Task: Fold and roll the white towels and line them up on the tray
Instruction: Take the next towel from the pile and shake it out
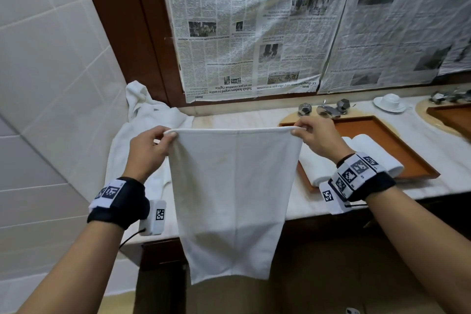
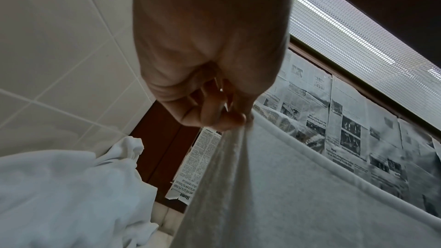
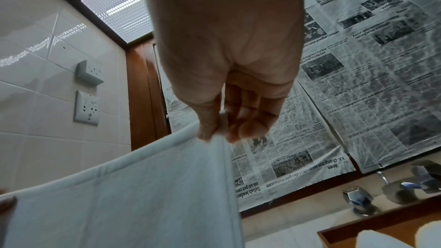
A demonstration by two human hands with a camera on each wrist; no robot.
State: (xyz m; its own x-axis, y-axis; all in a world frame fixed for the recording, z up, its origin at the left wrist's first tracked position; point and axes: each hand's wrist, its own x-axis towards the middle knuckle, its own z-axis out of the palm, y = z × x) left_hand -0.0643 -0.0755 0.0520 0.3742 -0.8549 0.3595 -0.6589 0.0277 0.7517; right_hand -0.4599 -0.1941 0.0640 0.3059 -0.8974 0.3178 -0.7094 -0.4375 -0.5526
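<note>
Towel (image 1: 233, 196) is held spread in the air in front of the counter edge, its lower hem hanging below counter level. At the far left, a heap of loose towels (image 1: 150, 120) lies on the counter (image 1: 244, 116). The upper left corner is pinched by the left hand (image 1: 149, 146), the upper right corner by the right hand (image 1: 318, 139). Further right, two rolled towels (image 1: 367, 153) lie in the wooden tray (image 1: 397, 140). An uneven fold is judged likely if the corners are brought together misaligned. Should either pinch slip, the towel could drop to the floor.
</note>
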